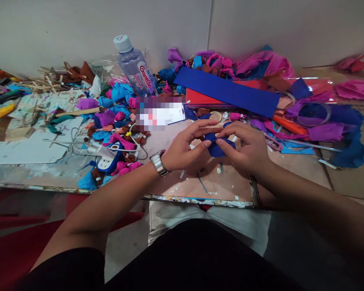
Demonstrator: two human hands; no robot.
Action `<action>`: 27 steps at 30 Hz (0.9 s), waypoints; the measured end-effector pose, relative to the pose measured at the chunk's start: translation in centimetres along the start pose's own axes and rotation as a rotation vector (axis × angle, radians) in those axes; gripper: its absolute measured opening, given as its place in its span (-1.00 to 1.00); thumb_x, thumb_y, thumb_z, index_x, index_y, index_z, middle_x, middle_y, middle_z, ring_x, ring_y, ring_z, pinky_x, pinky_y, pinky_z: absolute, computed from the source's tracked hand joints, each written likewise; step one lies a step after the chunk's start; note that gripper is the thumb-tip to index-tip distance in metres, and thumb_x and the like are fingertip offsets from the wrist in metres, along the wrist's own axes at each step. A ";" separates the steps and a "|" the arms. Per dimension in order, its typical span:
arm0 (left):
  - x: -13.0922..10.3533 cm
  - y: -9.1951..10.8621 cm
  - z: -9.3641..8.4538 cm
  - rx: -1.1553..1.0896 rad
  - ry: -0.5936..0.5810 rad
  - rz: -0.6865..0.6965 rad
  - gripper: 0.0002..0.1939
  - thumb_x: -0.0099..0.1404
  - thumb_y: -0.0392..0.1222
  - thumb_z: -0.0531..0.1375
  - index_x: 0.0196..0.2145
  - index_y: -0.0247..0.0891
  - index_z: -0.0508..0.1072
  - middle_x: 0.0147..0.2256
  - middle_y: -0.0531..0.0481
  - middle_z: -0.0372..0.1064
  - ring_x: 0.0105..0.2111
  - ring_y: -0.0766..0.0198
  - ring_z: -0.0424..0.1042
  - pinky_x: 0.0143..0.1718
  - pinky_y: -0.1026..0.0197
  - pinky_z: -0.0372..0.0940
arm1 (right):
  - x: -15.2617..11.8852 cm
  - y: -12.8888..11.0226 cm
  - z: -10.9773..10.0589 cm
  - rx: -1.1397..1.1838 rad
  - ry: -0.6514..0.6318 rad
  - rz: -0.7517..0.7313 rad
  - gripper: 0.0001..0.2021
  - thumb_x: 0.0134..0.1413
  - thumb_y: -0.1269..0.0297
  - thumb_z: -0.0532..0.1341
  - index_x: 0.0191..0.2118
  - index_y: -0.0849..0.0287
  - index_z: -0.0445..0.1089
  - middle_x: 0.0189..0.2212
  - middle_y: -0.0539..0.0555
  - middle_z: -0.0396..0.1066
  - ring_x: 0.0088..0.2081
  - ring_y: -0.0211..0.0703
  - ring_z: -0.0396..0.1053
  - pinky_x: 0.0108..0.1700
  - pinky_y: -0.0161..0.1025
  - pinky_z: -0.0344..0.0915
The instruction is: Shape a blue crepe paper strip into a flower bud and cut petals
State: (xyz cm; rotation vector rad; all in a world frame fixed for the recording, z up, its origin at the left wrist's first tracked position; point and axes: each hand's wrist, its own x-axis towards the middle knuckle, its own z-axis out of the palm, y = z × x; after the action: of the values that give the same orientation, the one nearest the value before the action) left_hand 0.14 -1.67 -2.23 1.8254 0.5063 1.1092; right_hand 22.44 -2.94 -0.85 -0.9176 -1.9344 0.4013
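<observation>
1. Since the blue paper (217, 149) looks soft, the left hand (182, 148) and right hand (251, 148) pinch it from both sides, thumbs nearest the body;
2. it sits above the table (170, 184), perhaps for finer control.

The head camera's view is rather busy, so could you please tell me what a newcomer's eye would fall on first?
Probably the long blue strip, angled over a red sheet, and the white-capped plastic bottle to its left. Near the centre, the left hand and right hand hold a crumpled blue piece between their fingertips.
</observation>
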 end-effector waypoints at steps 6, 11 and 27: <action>0.0 0.2 0.0 0.024 -0.017 0.008 -0.42 0.44 -0.06 0.31 0.34 -0.08 0.31 0.31 -0.25 0.37 0.30 -0.05 0.44 0.34 -0.14 0.34 | 0.0 0.0 0.0 -0.003 -0.003 -0.001 -0.94 0.25 0.20 0.37 -0.25 -0.01 0.51 -0.26 0.04 0.59 -0.21 0.01 0.54 -0.10 0.02 0.44; 0.0 0.1 0.3 0.023 0.007 -0.012 -0.42 0.40 -0.06 0.35 0.30 -0.11 0.35 0.28 -0.26 0.42 0.27 -0.05 0.47 0.29 -0.09 0.38 | 0.0 -0.1 0.2 0.006 -0.002 -0.002 -0.94 0.25 0.23 0.37 -0.27 0.00 0.50 -0.29 0.03 0.58 -0.23 -0.01 0.53 -0.12 0.00 0.43; 0.1 -0.4 -0.3 -0.015 0.007 -0.015 -0.48 0.50 -0.02 0.23 0.33 -0.09 0.28 0.31 -0.21 0.38 0.29 -0.03 0.45 0.31 -0.10 0.37 | 0.0 -0.1 -0.3 0.027 -0.037 -0.007 -0.90 0.25 0.17 0.40 -0.13 -0.07 0.59 -0.16 0.03 0.64 -0.12 0.04 0.58 0.01 0.06 0.46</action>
State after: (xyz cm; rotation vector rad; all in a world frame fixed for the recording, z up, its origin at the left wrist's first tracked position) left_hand 0.00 -1.30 -2.52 1.8030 0.5135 1.1070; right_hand 22.64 -3.03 -0.70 -0.8921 -1.9606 0.4419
